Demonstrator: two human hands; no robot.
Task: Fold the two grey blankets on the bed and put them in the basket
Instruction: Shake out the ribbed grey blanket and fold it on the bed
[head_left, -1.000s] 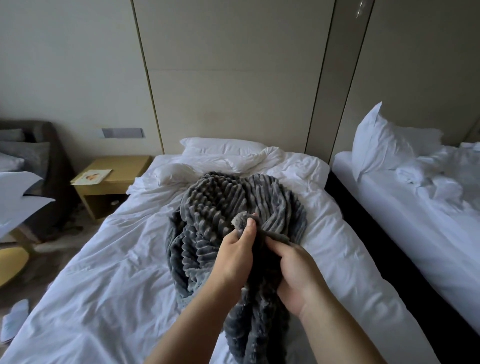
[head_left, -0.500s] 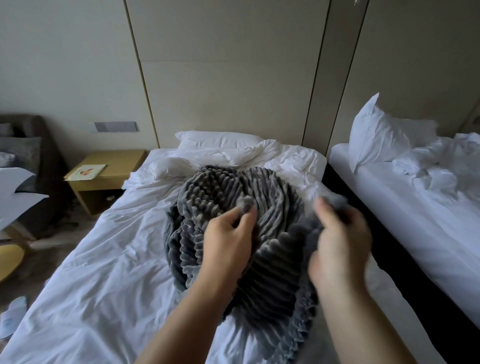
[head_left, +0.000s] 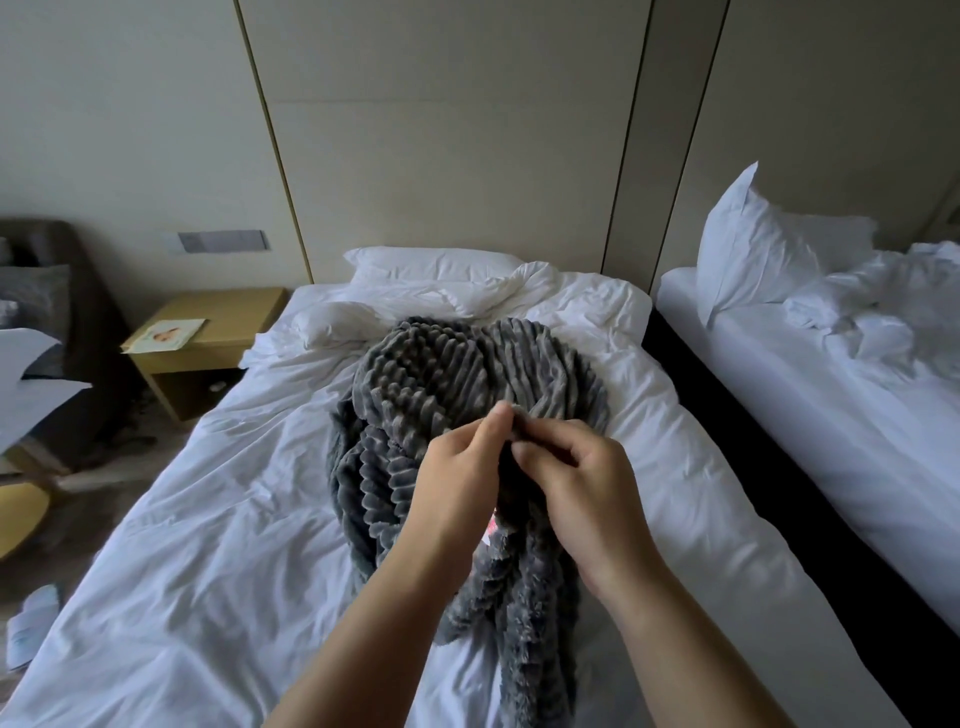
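Grey ribbed blanket (head_left: 457, 374) heaped at middle of bed (head_left: 208, 519); long axis head-to-foot, near end trailing toward viewer. Left hand (head_left: 457, 483) and right hand (head_left: 582, 488) meet above heap. Each grip narrow, pinching same raised edge, probably seeking corner so cloth can be spread for folding. Second blanket not distinguishable; basket out of view.

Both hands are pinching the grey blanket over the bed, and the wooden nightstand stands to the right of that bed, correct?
Not quite: the head view shows the nightstand to the left of the bed, not the right. The rest holds: the left hand and the right hand both pinch the grey blanket over that bed.
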